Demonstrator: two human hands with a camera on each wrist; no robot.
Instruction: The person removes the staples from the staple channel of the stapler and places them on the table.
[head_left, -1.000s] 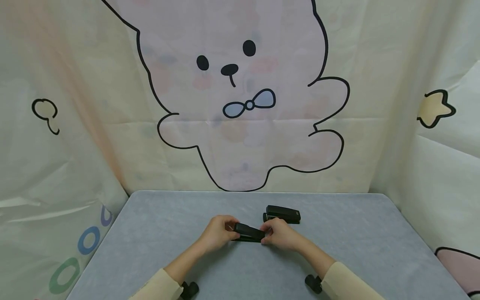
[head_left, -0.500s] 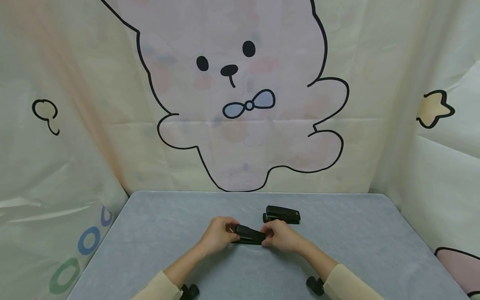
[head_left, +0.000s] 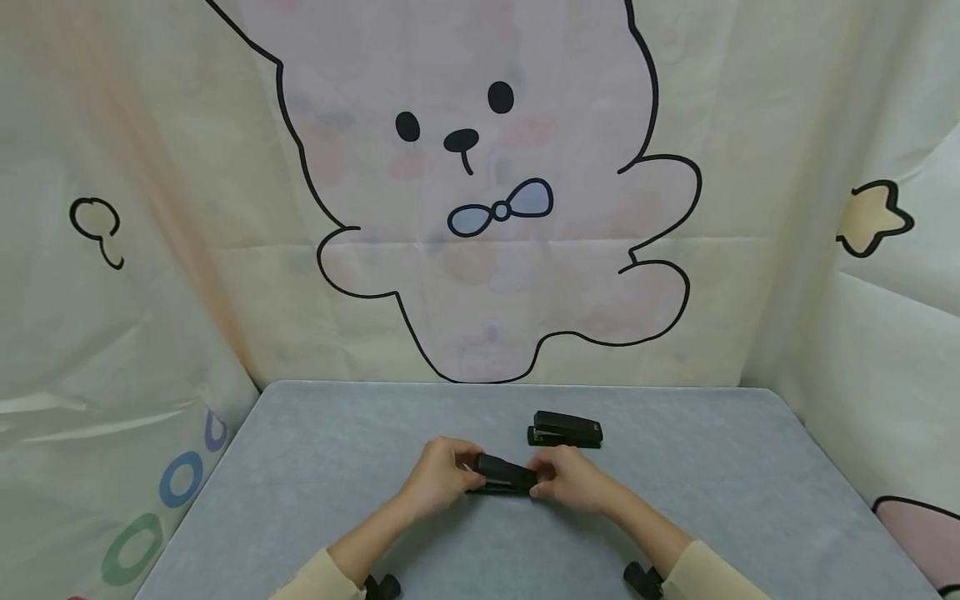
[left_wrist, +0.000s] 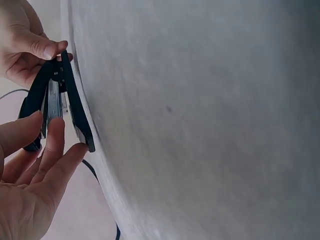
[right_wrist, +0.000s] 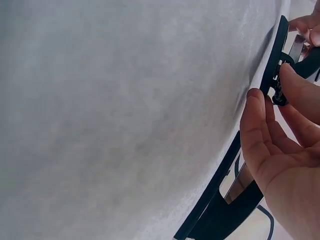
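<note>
Shifted slightly nearer, the stapler (head_left: 506, 472) has its partly hidden ends gripped by fingers of the left hand (head_left: 441, 477) and right hand (head_left: 573, 478), contact with the table (head_left: 690, 467) unclear, and beyond lies a second stapler (head_left: 566, 428), cut off in the right wrist view.

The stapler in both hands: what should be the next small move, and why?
Probably the left hand should first ease its fingertips clear of the stapler. In the left wrist view, one overlaps the metal strip, between the spread top arm and base, so closing might pinch it; the right hand holds the hinged end.
</note>
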